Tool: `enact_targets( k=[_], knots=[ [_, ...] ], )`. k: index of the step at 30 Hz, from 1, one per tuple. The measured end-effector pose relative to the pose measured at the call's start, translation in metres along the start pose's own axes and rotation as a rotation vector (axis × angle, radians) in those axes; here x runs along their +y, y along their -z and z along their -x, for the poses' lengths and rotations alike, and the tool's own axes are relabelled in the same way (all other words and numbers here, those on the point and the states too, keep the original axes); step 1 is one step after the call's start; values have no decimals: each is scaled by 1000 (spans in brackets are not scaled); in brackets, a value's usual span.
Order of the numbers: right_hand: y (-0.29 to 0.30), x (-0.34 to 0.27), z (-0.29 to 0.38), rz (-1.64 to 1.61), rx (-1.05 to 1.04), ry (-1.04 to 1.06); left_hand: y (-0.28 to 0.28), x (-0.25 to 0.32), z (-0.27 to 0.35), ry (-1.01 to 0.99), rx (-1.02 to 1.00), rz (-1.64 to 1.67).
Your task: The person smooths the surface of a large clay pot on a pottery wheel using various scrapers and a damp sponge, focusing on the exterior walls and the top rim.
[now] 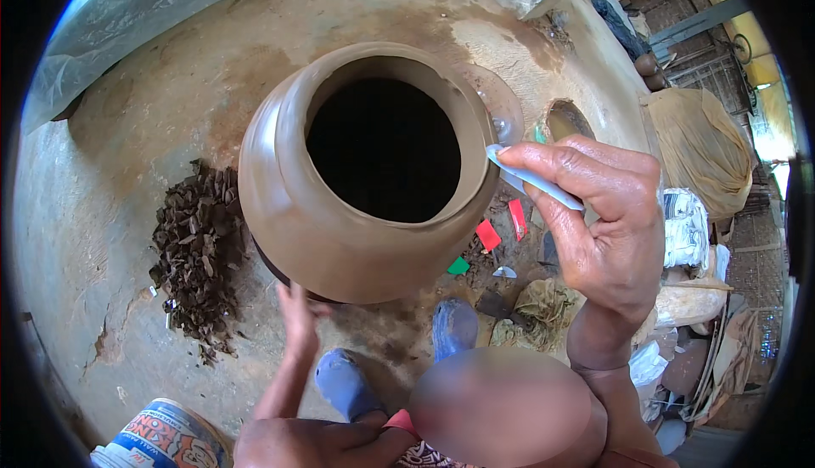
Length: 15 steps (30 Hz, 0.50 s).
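A large brown wet-clay pot (363,264) with a wide round mouth stands on a dark round base in front of me. My right hand (598,213) pinches a thin pale blue flexible strip (541,181) between thumb and fingers, its end against the outer right side of the pot's rim. Low at the pot's near left side, my left hand (299,315) is at the edge of the dark base, its fingers apart and slightly blurred; whether it touches the base I cannot tell. The pot's inside is in deep shadow.
Clay scraps (200,258) lie heaped left of the pot. Red pieces (488,235), a green piece (458,266) and a crumpled cloth (541,309) lie to the right. A paint bucket (165,436) stands lower left; a round hole or vessel (566,117) is behind my right hand.
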State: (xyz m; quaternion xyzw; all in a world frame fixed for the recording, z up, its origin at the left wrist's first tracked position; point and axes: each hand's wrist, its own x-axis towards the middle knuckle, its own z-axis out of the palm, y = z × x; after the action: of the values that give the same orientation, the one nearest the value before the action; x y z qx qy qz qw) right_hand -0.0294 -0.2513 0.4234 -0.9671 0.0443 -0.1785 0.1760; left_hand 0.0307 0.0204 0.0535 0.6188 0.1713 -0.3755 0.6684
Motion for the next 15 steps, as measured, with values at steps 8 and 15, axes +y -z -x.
enact_targets(
  k=[8, 15],
  knots=[
    [-3, -2, 3, -21, -22, -48, -42, -21, 41, 70, -5, 80],
    [-10, -5, -4, -45, 42, 19, 13, 4, -18, -69, -6, 138]
  ],
)
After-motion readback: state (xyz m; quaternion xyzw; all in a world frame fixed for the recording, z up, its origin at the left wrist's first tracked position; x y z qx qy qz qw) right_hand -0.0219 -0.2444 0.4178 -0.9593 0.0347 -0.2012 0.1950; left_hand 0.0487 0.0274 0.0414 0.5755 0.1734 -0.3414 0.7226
